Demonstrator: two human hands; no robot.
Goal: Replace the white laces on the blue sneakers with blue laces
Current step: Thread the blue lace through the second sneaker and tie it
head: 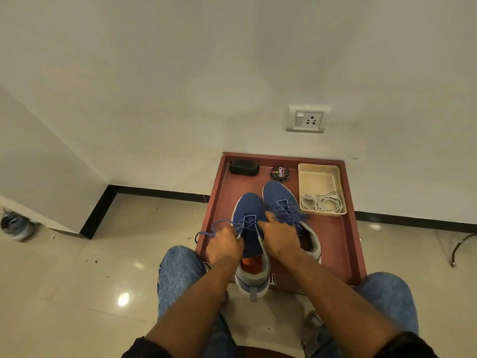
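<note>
Two blue sneakers stand side by side on a reddish-brown tray table [333, 244]. The left sneaker [249, 210] has a blue lace [219, 224] threaded through its eyelets, and a loose loop of it trails off to the left. My left hand [224, 246] grips that lace beside the shoe's tongue. My right hand [280, 237] pinches the lace on the other side of the same shoe. The right sneaker [280, 195] carries a blue lace [290, 213] too. The white laces [321, 202] lie coiled in a cream tray [318, 177].
A black shoe brush [244, 167] and a tin of shoe polish [279, 173] sit at the table's far edge against the wall. My knees in jeans flank the table. A grey shoe [15, 224] lies on the tiled floor at far left; a cable [462, 248] lies at right.
</note>
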